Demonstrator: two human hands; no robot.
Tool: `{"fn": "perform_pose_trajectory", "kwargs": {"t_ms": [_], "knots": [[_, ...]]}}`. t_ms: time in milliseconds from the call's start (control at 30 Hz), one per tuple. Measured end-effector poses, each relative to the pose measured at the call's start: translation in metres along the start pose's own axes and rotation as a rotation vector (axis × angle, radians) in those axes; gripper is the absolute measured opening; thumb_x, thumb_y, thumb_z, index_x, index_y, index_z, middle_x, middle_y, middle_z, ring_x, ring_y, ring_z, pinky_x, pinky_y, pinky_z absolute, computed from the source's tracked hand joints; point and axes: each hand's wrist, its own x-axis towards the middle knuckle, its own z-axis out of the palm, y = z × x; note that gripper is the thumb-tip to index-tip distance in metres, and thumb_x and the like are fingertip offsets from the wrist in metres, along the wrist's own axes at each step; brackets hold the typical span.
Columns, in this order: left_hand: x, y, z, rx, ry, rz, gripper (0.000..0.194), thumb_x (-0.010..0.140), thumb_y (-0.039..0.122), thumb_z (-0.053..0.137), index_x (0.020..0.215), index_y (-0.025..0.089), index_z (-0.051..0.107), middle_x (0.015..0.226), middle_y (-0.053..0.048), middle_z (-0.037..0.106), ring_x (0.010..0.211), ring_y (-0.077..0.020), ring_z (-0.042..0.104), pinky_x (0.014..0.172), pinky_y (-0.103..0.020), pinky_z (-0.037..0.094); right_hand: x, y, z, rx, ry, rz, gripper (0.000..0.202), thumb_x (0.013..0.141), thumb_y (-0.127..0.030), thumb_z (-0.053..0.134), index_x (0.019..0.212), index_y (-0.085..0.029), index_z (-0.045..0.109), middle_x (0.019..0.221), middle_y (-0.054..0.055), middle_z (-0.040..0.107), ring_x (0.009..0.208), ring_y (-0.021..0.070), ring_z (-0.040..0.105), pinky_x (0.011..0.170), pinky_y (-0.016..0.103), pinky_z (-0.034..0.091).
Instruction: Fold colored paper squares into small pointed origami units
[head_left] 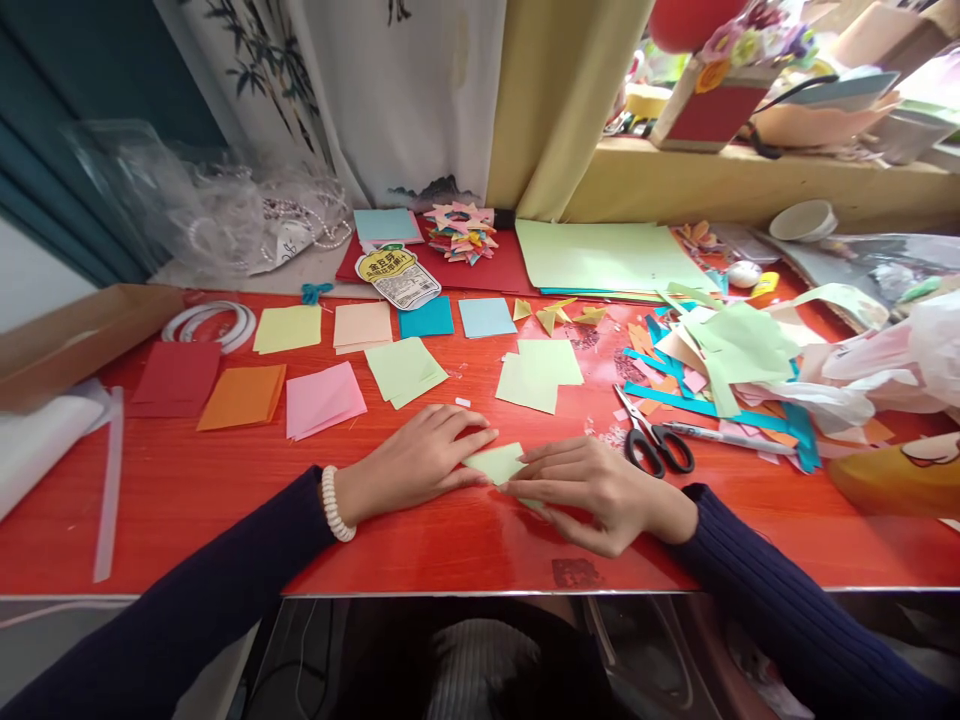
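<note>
One green paper (496,463) btwn & touching L hand (421,462), R hand (600,488); fingers parted.

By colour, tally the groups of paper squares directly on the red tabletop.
Red paper squares: 1
Orange paper squares: 1
Pink paper squares: 1
Yellow paper squares: 1
Peach paper squares: 1
Teal paper squares: 1
Light blue paper squares: 1
Light green paper squares: 2
Total: 9 groups
</note>
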Motion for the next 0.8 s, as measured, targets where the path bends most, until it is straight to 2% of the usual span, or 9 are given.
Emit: {"fn": "perform_pose_trajectory", "kwargs": {"t_ms": [133, 333, 433, 500, 600, 667, 733, 800], "knots": [[0.001, 0.000, 0.000, -0.046, 0.015, -0.001, 0.038, 0.091, 0.038, 0.042, 0.124, 0.018, 0.048, 0.120, -0.009, 0.052, 0.114, -0.0219, 0.044, 0.097, -0.040, 0.040, 0.004, -0.002, 0.002, 0.029, -0.130, 0.087, 0.036, 0.085, -0.018, 0.047, 0.120, -0.012, 0.056, 0.114, 0.007, 0.065, 0.112, 0.0171, 0.056, 0.095, 0.034, 0.047], [-0.001, -0.001, -0.002, -0.118, 0.056, -0.028, 0.032, 0.092, 0.033, 0.042, 0.119, 0.016, 0.048, 0.116, -0.009, 0.054, 0.111, -0.0196, 0.047, 0.096, -0.038, 0.042, 0.008, -0.005, 0.007, -0.064, -0.145, 0.060, 0.039, 0.085, -0.023, 0.048, 0.122, -0.011, 0.053, 0.122, 0.007, 0.060, 0.124, 0.0174, 0.045, 0.106, 0.038, 0.035], [-0.002, -0.003, -0.001, -0.098, 0.071, -0.026, 0.033, 0.092, 0.032, 0.042, 0.121, 0.016, 0.048, 0.116, -0.010, 0.054, 0.111, -0.0204, 0.048, 0.094, -0.038, 0.043, 0.008, -0.008, 0.006, -0.058, -0.159, 0.053, 0.040, 0.081, -0.019, 0.050, 0.120, -0.012, 0.055, 0.123, 0.007, 0.059, 0.126, 0.0167, 0.042, 0.108, 0.039, 0.031], [-0.002, -0.005, -0.001, -0.084, 0.060, -0.023, 0.034, 0.091, 0.032, 0.043, 0.122, 0.017, 0.048, 0.116, -0.010, 0.053, 0.110, -0.0210, 0.049, 0.093, -0.039, 0.044, 0.007, -0.012, 0.003, 0.021, -0.176, 0.044, 0.042, 0.075, -0.015, 0.050, 0.116, -0.013, 0.058, 0.117, 0.005, 0.063, 0.125, 0.0156, 0.044, 0.111, 0.038, 0.025], [-0.002, -0.007, -0.001, -0.068, 0.050, -0.011, 0.033, 0.091, 0.032, 0.043, 0.121, 0.021, 0.050, 0.115, -0.009, 0.054, 0.108, -0.0211, 0.050, 0.091, -0.039, 0.045, 0.005, -0.017, -0.002, 0.172, -0.205, 0.050, 0.041, 0.072, -0.013, 0.049, 0.111, -0.016, 0.062, 0.106, 0.002, 0.068, 0.118, 0.0145, 0.051, 0.114, 0.039, 0.016], [-0.001, -0.006, -0.001, -0.059, 0.055, -0.005, 0.032, 0.091, 0.032, 0.043, 0.121, 0.021, 0.050, 0.114, -0.009, 0.054, 0.107, -0.0210, 0.050, 0.090, -0.039, 0.045, 0.004, -0.018, -0.005, 0.277, -0.221, 0.067, 0.036, 0.074, -0.013, 0.048, 0.107, -0.018, 0.063, 0.101, 0.000, 0.070, 0.105, 0.0132, 0.059, 0.114, 0.038, 0.014], [-0.001, -0.005, -0.001, -0.054, 0.056, -0.010, 0.032, 0.091, 0.032, 0.044, 0.120, 0.019, 0.050, 0.112, -0.009, 0.055, 0.106, -0.0209, 0.050, 0.090, -0.038, 0.045, 0.003, -0.018, -0.007, 0.392, -0.221, 0.087, 0.029, 0.078, -0.015, 0.047, 0.101, -0.020, 0.065, 0.090, -0.001, 0.071, 0.086, 0.0115, 0.065, 0.112, 0.038, 0.018], [-0.001, -0.004, -0.002, -0.069, 0.063, -0.021, 0.028, 0.091, 0.031, 0.043, 0.114, 0.016, 0.051, 0.108, -0.009, 0.056, 0.104, -0.0203, 0.051, 0.089, -0.036, 0.045, 0.002, -0.015, -0.008, 0.514, -0.168, 0.134, 0.023, 0.084, -0.020, 0.047, 0.097, -0.020, 0.066, 0.077, -0.002, 0.071, 0.074, 0.0106, 0.065, 0.108, 0.038, 0.027]]}}
